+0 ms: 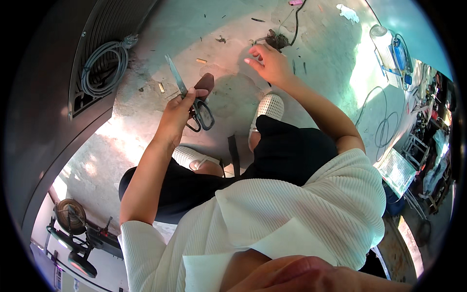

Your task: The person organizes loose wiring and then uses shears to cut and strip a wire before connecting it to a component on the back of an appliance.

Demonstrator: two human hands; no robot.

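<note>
My left hand (176,111) is closed round a pair of scissors (175,74) with black handles; the blades point up and to the left. A flat dark-brown piece (206,82) sticks out beside its fingers, and I cannot make out whether it is held too. Farther forward and to the right, my right hand (270,64) is raised over the floor with bent fingers apart and nothing visible in them. Just beyond its fingertips lies a dark tangled clump (277,40), joined to a black cable (297,24).
Bits of debris and small tan cylinders (161,87) dot the concrete floor (228,53). A coiled grey cable (103,68) rests against a dark ribbed panel at left. To the right stand a blue-and-white wire rack (391,56) and clutter. A wheeled machine (73,233) is at lower left.
</note>
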